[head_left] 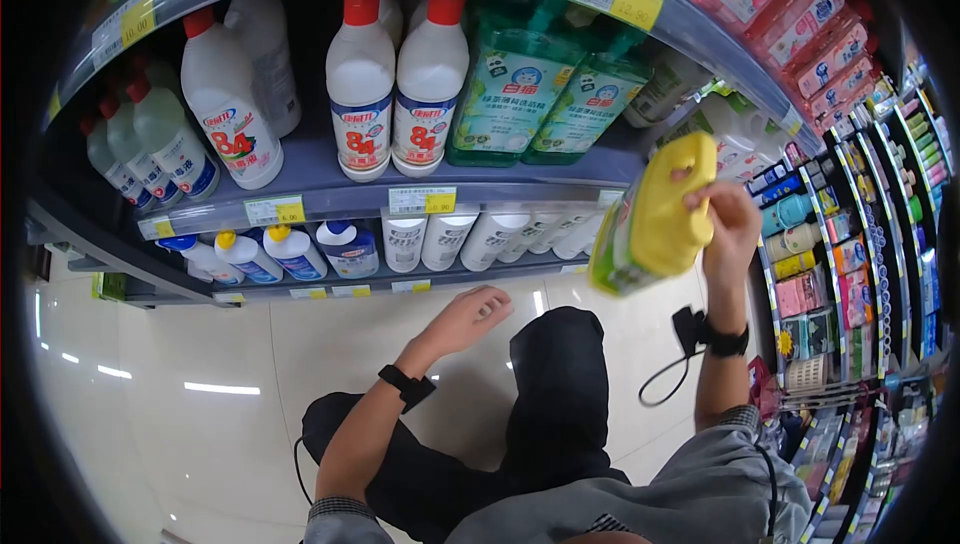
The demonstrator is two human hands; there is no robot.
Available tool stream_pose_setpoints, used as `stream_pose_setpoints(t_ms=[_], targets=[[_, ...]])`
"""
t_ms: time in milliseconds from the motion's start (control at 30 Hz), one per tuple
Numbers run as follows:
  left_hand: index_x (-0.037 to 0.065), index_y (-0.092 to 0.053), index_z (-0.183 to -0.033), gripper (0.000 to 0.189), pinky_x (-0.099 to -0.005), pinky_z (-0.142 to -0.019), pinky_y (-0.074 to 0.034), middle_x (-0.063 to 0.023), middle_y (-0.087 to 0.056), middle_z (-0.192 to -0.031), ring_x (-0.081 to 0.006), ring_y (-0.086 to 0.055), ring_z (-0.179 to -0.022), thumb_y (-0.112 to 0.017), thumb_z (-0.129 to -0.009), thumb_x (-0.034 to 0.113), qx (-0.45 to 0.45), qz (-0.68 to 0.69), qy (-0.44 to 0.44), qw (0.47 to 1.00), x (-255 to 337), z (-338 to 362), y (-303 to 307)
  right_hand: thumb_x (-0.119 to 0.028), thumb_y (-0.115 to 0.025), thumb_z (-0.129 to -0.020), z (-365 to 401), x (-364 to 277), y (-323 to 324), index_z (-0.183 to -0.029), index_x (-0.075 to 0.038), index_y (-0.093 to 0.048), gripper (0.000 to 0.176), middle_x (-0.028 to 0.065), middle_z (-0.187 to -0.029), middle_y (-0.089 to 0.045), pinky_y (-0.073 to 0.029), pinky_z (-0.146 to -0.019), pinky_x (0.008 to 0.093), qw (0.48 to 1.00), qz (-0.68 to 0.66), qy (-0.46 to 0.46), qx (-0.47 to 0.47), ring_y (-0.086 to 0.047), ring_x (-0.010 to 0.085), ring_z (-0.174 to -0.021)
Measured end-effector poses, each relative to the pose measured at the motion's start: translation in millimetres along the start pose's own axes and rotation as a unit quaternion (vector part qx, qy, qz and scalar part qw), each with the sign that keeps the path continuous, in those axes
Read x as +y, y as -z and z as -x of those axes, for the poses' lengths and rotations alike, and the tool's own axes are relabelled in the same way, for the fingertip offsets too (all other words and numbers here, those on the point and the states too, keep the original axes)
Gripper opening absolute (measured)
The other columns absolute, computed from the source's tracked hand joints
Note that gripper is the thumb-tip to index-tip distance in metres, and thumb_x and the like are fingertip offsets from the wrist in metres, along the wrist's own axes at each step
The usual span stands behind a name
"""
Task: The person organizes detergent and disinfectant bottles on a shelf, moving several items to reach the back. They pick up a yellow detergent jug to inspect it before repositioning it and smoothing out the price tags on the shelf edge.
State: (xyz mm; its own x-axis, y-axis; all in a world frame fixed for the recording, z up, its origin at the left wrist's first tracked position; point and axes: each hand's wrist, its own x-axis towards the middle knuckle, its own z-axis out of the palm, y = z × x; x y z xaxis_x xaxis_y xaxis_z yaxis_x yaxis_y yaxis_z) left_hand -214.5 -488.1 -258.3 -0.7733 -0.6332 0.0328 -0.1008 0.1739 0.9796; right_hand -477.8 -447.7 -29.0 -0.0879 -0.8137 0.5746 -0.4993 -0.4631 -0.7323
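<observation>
While the right hand (pixel 728 229) is raised at the right of the view, its grip is clenched on the yellow top of a yellow-capped bottle (pixel 655 219), which hangs tilted in the air, its green-labelled body pointing down and to the left, in front of the right end of the middle shelf (pixel 330 189). The left hand (pixel 470 316) is lower and nearer the centre, its grip released, fingers loosely spread and holding nothing, just below the front edge of the lower shelf (pixel 520 266); whether it touches that edge cannot be told. Each wrist wears a black band (pixel 405 384). On the lower shelf stand white bottles (pixel 445 239) and, to their left, bottles with blue and yellow caps (pixel 290 252). The middle shelf carries white red-capped bottles marked 84 (pixel 360 84), with green bottles (pixel 510 84) just beside them to the right, and yellow-and-white price tags (pixel 420 200) along its edge. Pink packs (pixel 800 9) fill the shelf at upper right, and small mixed goods line the racks (pixel 850 264) down the right side. Below, a knee in black trousers (pixel 560 394) is bent over the glossy pale floor (pixel 180 384)
</observation>
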Motion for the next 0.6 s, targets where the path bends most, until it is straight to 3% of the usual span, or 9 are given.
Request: stream_pose_setpoints(t_ms=[33,100,133,200,233,300,367,467,600], targets=[[0.002,-0.055,-0.106,0.031,-0.0376,-0.080,-0.046,-0.0116,-0.060,-0.101,-0.0253,-0.058,-0.094,-0.048,-0.092,0.029,0.004,0.000,0.003,1.000,-1,-3,-3,0.004,-0.058,-0.079,12,-9,-13,-0.089,0.002,-0.056,0.011,0.0131,-0.087,-0.063,-0.046,-0.081,0.0322,0.999,-0.022,-0.037,0.004,-0.061,0.0226,-0.088],[0.003,-0.048,-0.122,0.042,-0.0353,-0.086,-0.045,-0.0116,-0.058,-0.111,-0.0223,-0.057,-0.101,-0.039,-0.096,0.036,-0.015,0.316,0.075,0.946,-7,-9,-11,0.002,-0.064,-0.076,29,-31,-38,-0.093,0.001,-0.058,0.018,0.0179,-0.090,-0.064,-0.048,-0.080,0.0373,0.996,-0.052,-0.047,-0.048,-0.060,0.0280,-0.091],[0.003,-0.048,-0.122,0.042,-0.0353,-0.086,-0.045,-0.0116,-0.058,-0.111,-0.0223,-0.057,-0.101,-0.039,-0.096,0.036,-0.012,0.318,0.078,0.945,-3,-10,-18,0.001,-0.067,-0.075,35,-38,-54,-0.093,0.000,-0.060,0.020,0.0193,-0.091,-0.064,-0.048,-0.079,0.0385,0.991,-0.116,-0.048,-0.036,-0.060,0.0282,-0.091],[0.003,-0.047,-0.122,0.049,-0.0293,-0.081,-0.049,-0.0091,-0.061,-0.103,-0.0164,-0.059,-0.096,-0.036,-0.095,0.043,-0.001,0.554,0.156,0.818,11,-7,-29,0.002,-0.070,-0.070,48,-47,-71,-0.090,0.000,-0.061,0.022,0.0213,-0.094,-0.064,-0.046,-0.082,0.0393,0.981,-0.170,-0.069,-0.062,-0.060,0.0293,-0.091],[0.003,-0.047,-0.122,0.049,-0.0293,-0.081,-0.049,-0.0091,-0.061,-0.103,-0.0164,-0.059,-0.096,-0.036,-0.095,0.043,-0.001,0.555,0.156,0.817,13,-3,-30,0.002,-0.071,-0.070,50,-47,-76,-0.090,0.000,-0.062,0.023,0.0218,-0.095,-0.064,-0.045,-0.084,0.0395,0.979,-0.174,-0.053,-0.095,-0.060,0.0296,-0.091],[0.004,-0.047,-0.122,0.053,-0.0288,-0.080,-0.051,-0.0102,-0.061,-0.106,-0.0164,-0.062,-0.092,-0.034,-0.094,0.047,-0.009,0.700,0.158,0.697,15,6,-26,0.003,-0.072,-0.068,51,-43,-83,-0.090,0.000,-0.062,0.024,0.0215,-0.096,-0.064,-0.043,-0.086,0.0395,0.973,-0.183,-0.017,-0.138,-0.060,0.0302,-0.092],[0.005,-0.048,-0.121,0.052,-0.0286,-0.078,-0.052,-0.0101,-0.062,-0.105,-0.0163,-0.063,-0.088,-0.035,-0.094,0.047,-0.017,0.696,0.164,0.699,14,12,-22,0.003,-0.071,-0.069,49,-38,-80,-0.099,0.000,-0.060,0.031,0.0194,-0.097,-0.065,-0.042,-0.088,0.0379,0.972,-0.149,0.028,-0.181,-0.059,0.0275,-0.096],[0.006,-0.048,-0.122,0.052,-0.0305,-0.081,-0.051,-0.0099,-0.061,-0.107,-0.0174,-0.062,-0.093,-0.035,-0.094,0.048,-0.002,0.683,0.165,0.711,18,11,-19,0.000,-0.070,-0.073,45,-31,-76,-0.119,0.000,-0.047,0.051,0.0157,-0.106,-0.063,-0.042,-0.090,0.0337,0.966,-0.155,-0.138,-0.156,-0.059,0.0204,-0.099],[0.008,-0.046,-0.124,0.053,-0.0341,-0.087,-0.048,-0.0091,-0.058,-0.113,-0.0190,-0.059,-0.101,-0.034,-0.094,0.049,0.049,0.699,0.187,0.689,28,8,-28,0.000,-0.063,-0.076,47,-20,-74,-0.120,0.001,-0.046,0.048,0.0146,-0.109,-0.062,-0.041,-0.093,0.0362,0.944,-0.169,-0.256,-0.122,-0.057,0.0217,-0.104]])
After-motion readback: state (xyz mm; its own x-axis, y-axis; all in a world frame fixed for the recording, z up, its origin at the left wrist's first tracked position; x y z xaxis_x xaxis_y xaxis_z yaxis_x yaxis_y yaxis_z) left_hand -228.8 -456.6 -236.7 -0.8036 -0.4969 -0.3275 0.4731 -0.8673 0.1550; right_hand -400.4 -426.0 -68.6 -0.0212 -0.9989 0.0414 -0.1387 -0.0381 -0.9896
